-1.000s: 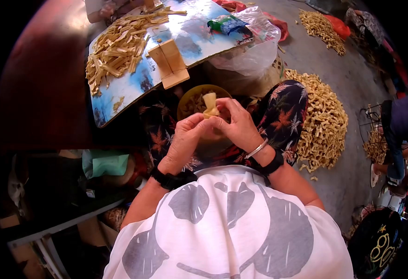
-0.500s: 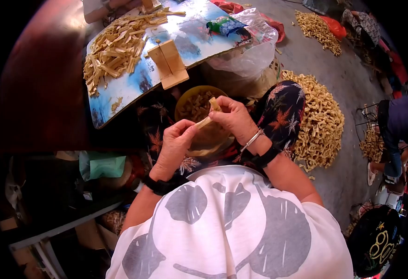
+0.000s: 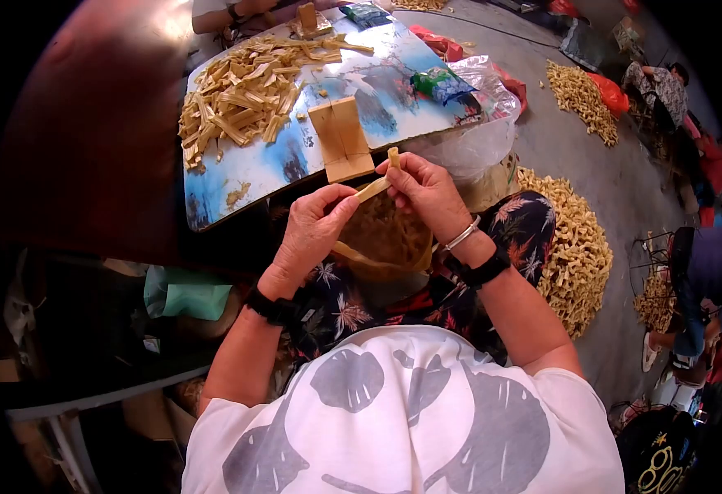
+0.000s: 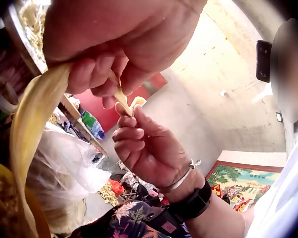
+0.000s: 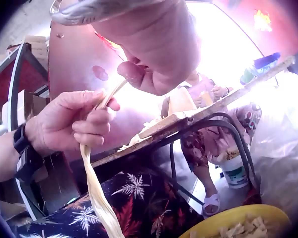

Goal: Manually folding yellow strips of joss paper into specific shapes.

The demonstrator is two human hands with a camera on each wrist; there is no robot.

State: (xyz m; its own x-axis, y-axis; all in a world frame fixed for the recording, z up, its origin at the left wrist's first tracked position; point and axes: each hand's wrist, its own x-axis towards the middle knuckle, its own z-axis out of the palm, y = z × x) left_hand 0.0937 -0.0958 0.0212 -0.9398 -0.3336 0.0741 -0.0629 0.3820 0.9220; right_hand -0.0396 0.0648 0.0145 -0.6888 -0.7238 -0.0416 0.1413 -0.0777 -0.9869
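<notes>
A pale yellow tofu-skin strip (image 3: pixel 372 190) runs between the two hands, above the lap. My left hand (image 3: pixel 316 226) pinches it between thumb and fingers, and a long tail of the strip (image 5: pixel 97 188) hangs below that hand in the right wrist view. My right hand (image 3: pixel 427 193) pinches the other part, and a short end stands up over the thumb. In the left wrist view, the right hand's fingertips (image 4: pixel 128 113) are close together on the strip. Below the hands, a yellow bowl (image 5: pixel 203 229) holds small pale pieces.
Ahead stands a painted table (image 3: pixel 295 160) with a heap of strips (image 3: pixel 246 90) and an angled wooden block (image 3: pixel 340 136) at its near edge. A big pile of knotted pieces (image 3: pixel 575 255) lies on the floor at right, near a clear plastic bag (image 3: pixel 493 107). Another person sits across the table.
One second ago the hands were close together at a short bunched piece. They then moved apart, with a strip stretched between them. Both now appear nearer the wooden block; the head view has shifted.
</notes>
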